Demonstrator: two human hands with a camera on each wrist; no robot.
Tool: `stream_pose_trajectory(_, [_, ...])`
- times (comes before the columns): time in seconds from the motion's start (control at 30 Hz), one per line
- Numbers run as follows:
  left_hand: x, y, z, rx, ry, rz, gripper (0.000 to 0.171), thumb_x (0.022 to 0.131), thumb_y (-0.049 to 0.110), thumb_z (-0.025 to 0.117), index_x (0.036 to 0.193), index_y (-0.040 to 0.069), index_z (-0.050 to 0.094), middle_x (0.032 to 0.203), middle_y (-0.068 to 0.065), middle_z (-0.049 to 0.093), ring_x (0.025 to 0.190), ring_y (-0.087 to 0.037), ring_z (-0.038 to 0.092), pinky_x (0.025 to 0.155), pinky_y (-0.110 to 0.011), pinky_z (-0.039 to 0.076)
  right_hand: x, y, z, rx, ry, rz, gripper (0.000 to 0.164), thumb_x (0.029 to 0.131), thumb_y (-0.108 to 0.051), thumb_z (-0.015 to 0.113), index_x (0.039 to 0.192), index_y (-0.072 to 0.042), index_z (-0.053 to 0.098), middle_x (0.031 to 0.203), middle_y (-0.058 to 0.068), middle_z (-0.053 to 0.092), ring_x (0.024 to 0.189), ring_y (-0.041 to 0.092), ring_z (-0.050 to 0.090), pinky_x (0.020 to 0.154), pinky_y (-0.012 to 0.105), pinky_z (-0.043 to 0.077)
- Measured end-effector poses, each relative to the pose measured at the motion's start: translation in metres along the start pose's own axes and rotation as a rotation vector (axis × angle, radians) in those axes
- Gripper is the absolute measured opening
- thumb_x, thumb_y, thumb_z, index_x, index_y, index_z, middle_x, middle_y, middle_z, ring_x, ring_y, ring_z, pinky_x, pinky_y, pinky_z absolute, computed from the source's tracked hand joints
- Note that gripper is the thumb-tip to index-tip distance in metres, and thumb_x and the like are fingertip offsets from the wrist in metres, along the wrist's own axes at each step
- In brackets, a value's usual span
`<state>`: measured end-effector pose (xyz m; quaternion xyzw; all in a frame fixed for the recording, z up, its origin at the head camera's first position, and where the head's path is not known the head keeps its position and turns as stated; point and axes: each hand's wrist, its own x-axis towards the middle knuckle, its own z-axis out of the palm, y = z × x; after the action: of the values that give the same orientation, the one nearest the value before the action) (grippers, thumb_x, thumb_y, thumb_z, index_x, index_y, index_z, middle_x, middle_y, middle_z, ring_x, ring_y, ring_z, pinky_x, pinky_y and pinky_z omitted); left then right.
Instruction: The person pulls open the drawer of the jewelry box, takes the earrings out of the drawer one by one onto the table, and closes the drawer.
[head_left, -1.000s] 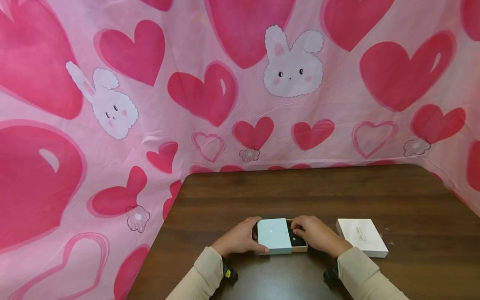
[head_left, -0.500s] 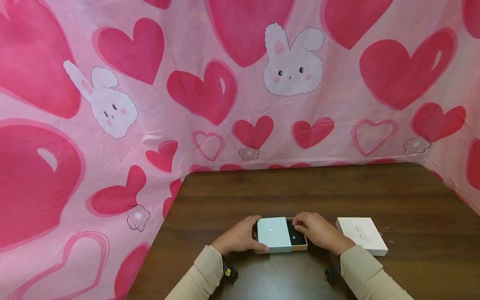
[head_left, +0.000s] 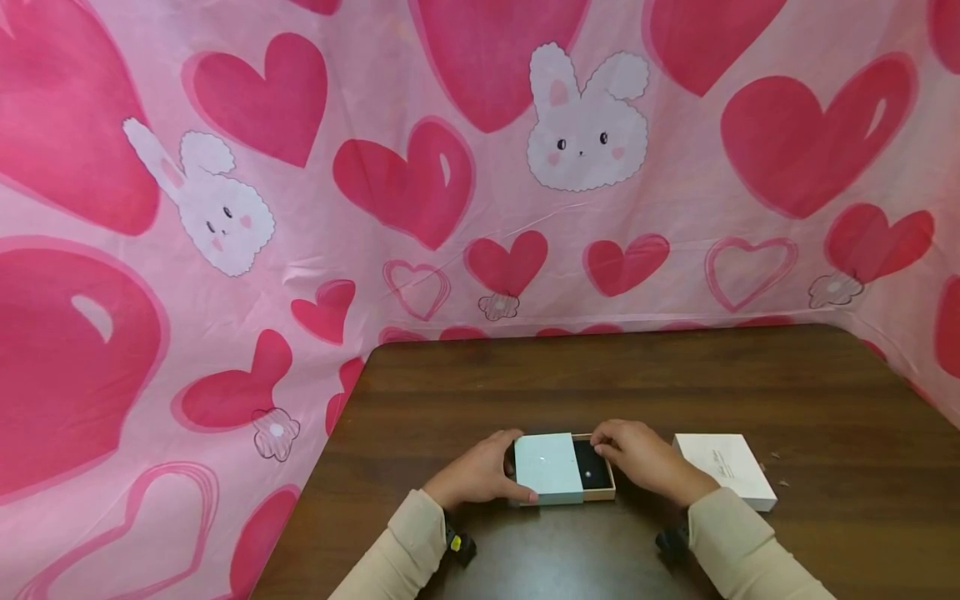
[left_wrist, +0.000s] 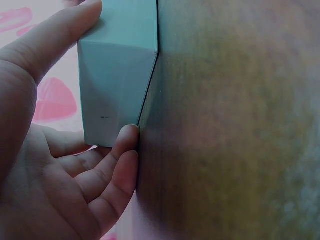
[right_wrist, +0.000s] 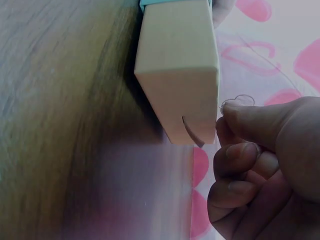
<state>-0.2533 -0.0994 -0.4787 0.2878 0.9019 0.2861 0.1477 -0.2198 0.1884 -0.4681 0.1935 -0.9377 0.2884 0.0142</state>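
Note:
A flat drawer-style gift box has a pale mint sleeve [head_left: 547, 467] and a tan inner tray [head_left: 598, 495] slid partly out to the right. Black lining [head_left: 595, 465] fills the tray, with a small white bead [head_left: 588, 473] on it. My left hand [head_left: 480, 469] grips the sleeve's left end, thumb on the near side and fingers round the end. My right hand [head_left: 637, 454] is at the tray's far right corner, thumb and forefinger together, other fingers curled; I cannot tell whether something thin is between the tips. The tray's end wall shows a dark curved slit [right_wrist: 192, 132].
A white lid-like box [head_left: 723, 468] with printed script lies to the right, beside the right forearm. Small scraps [head_left: 780, 482] lie beyond it. The brown wooden table [head_left: 600, 383] meets a pink heart-print curtain [head_left: 570, 225] at its back edge.
My right hand has shifted right and slightly back, from over the black lining to the tray's far corner, uncovering more lining. My left hand and the box stay put.

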Motion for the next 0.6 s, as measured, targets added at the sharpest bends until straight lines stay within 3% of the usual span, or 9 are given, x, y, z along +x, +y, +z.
stream_pose_trajectory(0.13, [0.0, -0.001, 0.0, -0.002, -0.001, -0.001, 0.103, 0.066, 0.057, 0.084, 0.145, 0.008, 0.04, 0.115, 0.002, 0.052, 0.086, -0.007, 0.053, 0.075, -0.028, 0.047, -0.001, 0.004, -0.002, 0.007, 0.028, -0.034, 0.007, 0.091, -0.005, 0.067, 0.095, -0.011, 0.067, 0.087, -0.007, 0.06, 0.076, 0.009, 0.054, 0.069, 0.032, 0.049])
stream_pose_trajectory(0.3, [0.0, -0.001, 0.0, -0.008, -0.004, -0.001, 0.102, 0.066, 0.057, 0.084, 0.145, 0.008, 0.04, 0.115, 0.003, 0.052, 0.086, -0.007, 0.053, 0.075, -0.027, 0.047, -0.003, 0.008, -0.005, 0.041, 0.024, -0.003, 0.003, 0.093, -0.008, 0.064, 0.095, -0.009, 0.067, 0.083, -0.008, 0.058, 0.07, 0.006, 0.054, 0.066, 0.031, 0.047])
stream_pose_trajectory(0.6, [0.0, 0.0, 0.0, -0.013, -0.005, 0.003, 0.101, 0.066, 0.057, 0.084, 0.144, 0.008, 0.041, 0.112, 0.004, 0.051, 0.087, -0.007, 0.052, 0.074, -0.027, 0.047, -0.007, 0.013, -0.011, 0.087, 0.047, -0.014, 0.004, 0.094, -0.011, 0.064, 0.092, -0.01, 0.068, 0.083, -0.009, 0.061, 0.075, 0.007, 0.056, 0.069, 0.032, 0.047])
